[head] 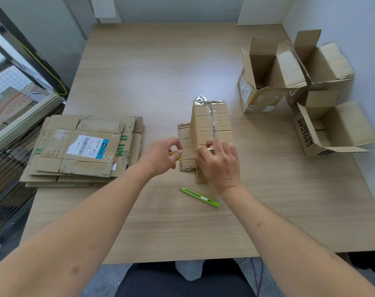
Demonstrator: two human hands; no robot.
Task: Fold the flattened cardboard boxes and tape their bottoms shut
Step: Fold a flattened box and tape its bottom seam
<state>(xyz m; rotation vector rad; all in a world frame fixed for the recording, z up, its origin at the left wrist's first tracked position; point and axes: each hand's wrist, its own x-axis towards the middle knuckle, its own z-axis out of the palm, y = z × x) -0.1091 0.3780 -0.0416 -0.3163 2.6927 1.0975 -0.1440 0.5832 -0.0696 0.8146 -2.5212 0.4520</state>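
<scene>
Head view: brown cardboard box (211, 129), taped bottom up, at mid-desk, long axis running away from the body. Right hand (219, 162) pressing tape onto near end, fingers curled. Left hand (163, 156) just beside, pinching small yellow object (175, 154).
</scene>
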